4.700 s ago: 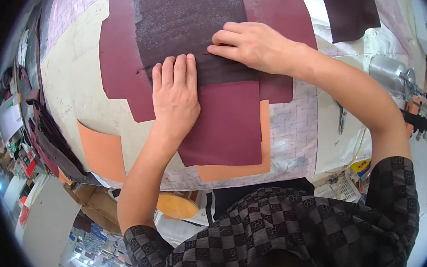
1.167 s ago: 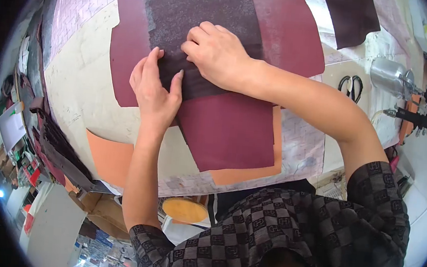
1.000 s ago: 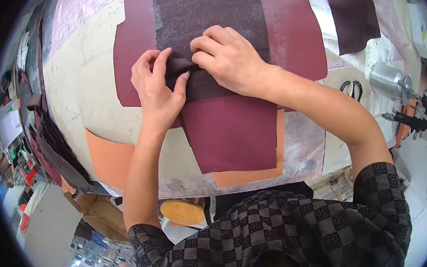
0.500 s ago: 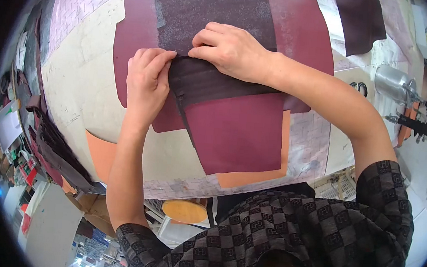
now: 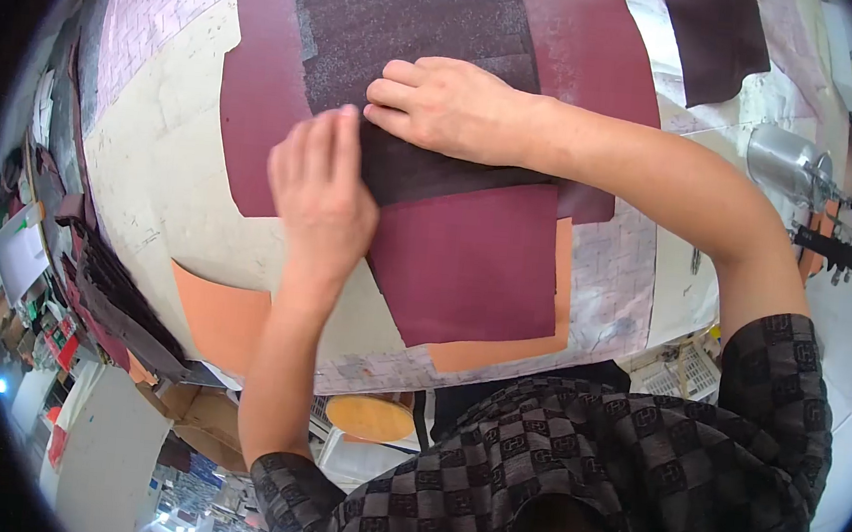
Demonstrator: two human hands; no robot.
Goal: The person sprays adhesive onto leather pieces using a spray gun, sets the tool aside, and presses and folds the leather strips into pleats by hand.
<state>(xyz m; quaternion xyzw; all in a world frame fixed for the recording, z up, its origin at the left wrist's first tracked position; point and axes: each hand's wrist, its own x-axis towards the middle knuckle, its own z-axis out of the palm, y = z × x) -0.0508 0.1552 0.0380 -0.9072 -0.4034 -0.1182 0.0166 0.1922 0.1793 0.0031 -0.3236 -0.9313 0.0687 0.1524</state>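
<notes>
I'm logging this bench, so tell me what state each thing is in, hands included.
Left hand: fingers extended, blurred
Right hand: fingers bent
Dark sheet: spread out, speckled, partly covered
Lower maroon piece: flat
Left orange piece: unfolded
Spray gun: on its side, unheld
Cardboard box: open

The maroon sheet (image 5: 257,123) lies flat on the table (image 5: 164,160), a speckled dark band (image 5: 410,25) covering its middle. Over its near side lies a dark strip (image 5: 433,179), faintly creased. The plain, four-sided maroon panel (image 5: 471,270) adjoins the strip's near edge, flat and partly over an orange sheet (image 5: 563,297).
</notes>
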